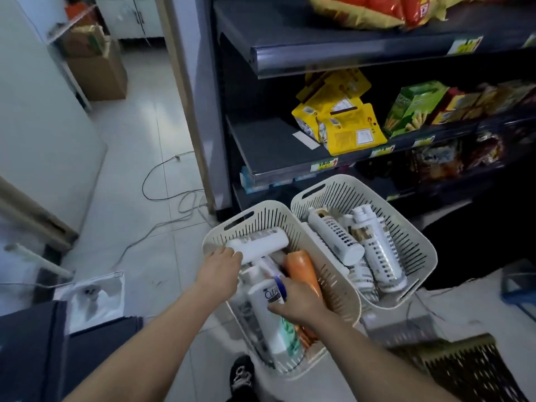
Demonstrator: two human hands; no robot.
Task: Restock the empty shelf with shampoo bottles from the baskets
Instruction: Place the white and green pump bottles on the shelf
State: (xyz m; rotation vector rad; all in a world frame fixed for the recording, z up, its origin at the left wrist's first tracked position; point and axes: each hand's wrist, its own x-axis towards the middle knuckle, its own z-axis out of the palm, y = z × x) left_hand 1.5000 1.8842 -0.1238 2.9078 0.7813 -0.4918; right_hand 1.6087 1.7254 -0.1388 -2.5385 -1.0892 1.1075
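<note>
Two cream slotted baskets stand on the floor before the dark shelving. The left basket point(339, 288) holds several shampoo bottles, among them an orange bottle point(301, 268). My left hand point(220, 268) grips a white bottle point(261, 246) lying across the top of that basket. My right hand point(295, 300) is closed around a white bottle marked "CLEAR" point(265, 303). The right basket point(406, 236) carries several white bottles with dark patterned labels point(377, 250). The left part of the middle shelf point(266, 146) is bare.
Yellow snack packs point(342, 123) and green boxes point(412, 108) fill the shelf's right side. Cables point(174, 195) trail over the tiled floor on the left. A cardboard box point(98, 74) stands further back. A dark slotted basket point(464, 369) sits at lower right, my shoe point(240, 372) below.
</note>
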